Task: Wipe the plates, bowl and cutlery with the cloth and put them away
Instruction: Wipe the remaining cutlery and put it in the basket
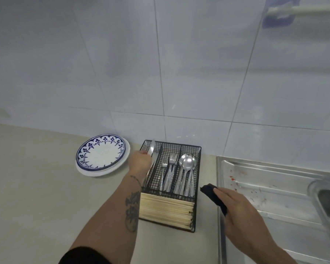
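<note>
Nearest to me are both forearms, reaching out over the pale beige countertop (pixel 36 187), and between them stands the black wire-mesh cutlery caddy (pixel 171 187), its long axis running away from me toward the white tiled wall (pixel 160 63). To the right the brushed steel sink drainboard (pixel 274 206) begins just beside the caddy, flecked with red specks. To the left, well clear of the caddy, the blue-and-white patterned plate (pixel 101 152) sits stacked on a plain white plate (pixel 88 171); I judge both already put away. I see no bowl.

Across the caddy's near end lies a bundle of pale wooden chopsticks (pixel 166 210), crosswise to the compartments. Beyond it the silver forks (pixel 169 168) fill the middle compartment and the silver spoons (pixel 187 168) the right one, handles toward me.

My left hand (pixel 140 162) is the nearer to the left compartment and grips a silver table knife (pixel 151 149), blade pointing away from me, lined up with the slot and partly inside the mesh. The move ahead, I judge, is simply to lower it along that axis and let go.

My right hand (pixel 238 210) rests at the drainboard's edge, fingers curled over the small dark folded cloth (pixel 215 197), just right of the caddy.
</note>
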A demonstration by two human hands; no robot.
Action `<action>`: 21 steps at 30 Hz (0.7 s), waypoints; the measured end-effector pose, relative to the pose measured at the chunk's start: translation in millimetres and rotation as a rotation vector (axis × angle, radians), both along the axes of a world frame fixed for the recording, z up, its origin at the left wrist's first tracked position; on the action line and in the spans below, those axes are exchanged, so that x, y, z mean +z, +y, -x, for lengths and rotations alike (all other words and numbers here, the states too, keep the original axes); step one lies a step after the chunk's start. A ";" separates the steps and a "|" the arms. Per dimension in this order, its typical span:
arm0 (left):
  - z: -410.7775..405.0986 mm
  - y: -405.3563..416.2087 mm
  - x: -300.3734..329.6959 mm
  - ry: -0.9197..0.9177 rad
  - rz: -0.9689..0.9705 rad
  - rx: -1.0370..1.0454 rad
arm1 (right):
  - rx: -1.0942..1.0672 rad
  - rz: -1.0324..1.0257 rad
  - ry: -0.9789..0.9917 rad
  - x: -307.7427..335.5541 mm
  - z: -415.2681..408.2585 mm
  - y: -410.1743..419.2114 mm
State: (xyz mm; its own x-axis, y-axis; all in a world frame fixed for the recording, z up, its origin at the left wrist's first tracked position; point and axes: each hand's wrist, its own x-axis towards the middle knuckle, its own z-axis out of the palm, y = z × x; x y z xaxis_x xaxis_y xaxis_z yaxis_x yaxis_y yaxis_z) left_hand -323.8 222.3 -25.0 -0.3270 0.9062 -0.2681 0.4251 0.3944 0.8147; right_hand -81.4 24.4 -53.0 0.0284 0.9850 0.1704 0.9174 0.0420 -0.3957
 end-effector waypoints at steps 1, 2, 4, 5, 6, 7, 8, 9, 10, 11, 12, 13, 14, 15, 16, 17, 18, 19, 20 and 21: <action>0.6 4.3 -1.3 -0.002 0.001 0.003 | -0.005 0.005 0.004 -2.5 -2.1 1.8; 0.8 8.8 -3.1 0.002 0.001 0.004 | -0.010 0.010 0.013 -5.3 -4.8 3.4; 1.2 17.9 -8.3 0.019 0.007 -0.004 | -0.032 0.029 0.036 -9.5 -9.9 5.4; 2.1 22.1 -12.1 0.026 0.018 -0.018 | -0.050 0.039 0.039 -10.4 -11.9 6.2; 2.6 25.6 -15.2 0.035 0.024 -0.039 | -0.064 0.045 0.037 -10.9 -13.6 6.9; 3.1 28.2 -18.7 0.052 0.029 -0.069 | -0.071 0.044 0.037 -11.5 -15.4 7.0; 3.8 30.4 -23.2 0.078 0.033 -0.094 | -0.076 0.037 0.043 -11.2 -16.3 7.2; 3.6 31.1 -27.1 0.109 0.041 -0.119 | -0.079 0.028 0.055 -11.1 -17.3 6.9; 3.8 32.0 -31.1 0.139 0.049 -0.145 | -0.081 0.022 0.069 -10.9 -18.2 7.0; 3.0 31.6 -33.8 0.171 0.051 -0.170 | -0.080 0.016 0.080 -11.4 -19.3 7.1; 3.1 31.6 -36.9 0.201 0.058 -0.188 | -0.076 0.012 0.088 -11.8 -19.8 6.7; 2.0 30.0 -37.6 0.231 0.063 -0.209 | -0.071 0.009 0.093 -12.1 -20.1 5.8; 2.0 30.8 -40.7 0.247 0.064 -0.225 | -0.068 0.007 0.098 -12.7 -20.6 4.2; 2.2 30.4 -41.8 0.256 0.065 -0.241 | -0.067 0.004 0.107 -12.8 -21.0 2.2; 1.8 29.3 -42.0 0.259 0.061 -0.250 | -0.072 0.009 0.119 -11.8 -21.8 -0.5; 1.2 27.0 -41.6 0.268 0.052 -0.255 | -0.080 0.017 0.129 -10.8 -22.7 -3.8; 0.2 25.5 -42.2 0.282 0.031 -0.256 | -0.088 0.027 0.140 -9.9 -24.0 -7.2; -2.9 20.1 -39.1 0.306 0.006 -0.256 | -0.092 0.033 0.152 -8.4 -25.5 -11.4; -6.4 15.0 -37.8 0.301 -0.016 -0.255 | -0.095 0.034 0.165 -7.3 -27.3 -15.7; -12.0 6.3 -33.4 0.292 -0.035 -0.271 | -0.097 0.035 0.175 -6.4 -29.2 -19.9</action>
State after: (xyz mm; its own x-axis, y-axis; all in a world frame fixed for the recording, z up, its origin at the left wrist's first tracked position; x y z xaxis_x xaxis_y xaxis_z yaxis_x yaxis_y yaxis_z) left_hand -311.8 228.6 -58.4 -0.1324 0.9771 -0.1668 0.7258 0.2102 0.6551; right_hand -52.2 4.4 -59.4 0.1495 0.9815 0.1198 0.8336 -0.0600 -0.5491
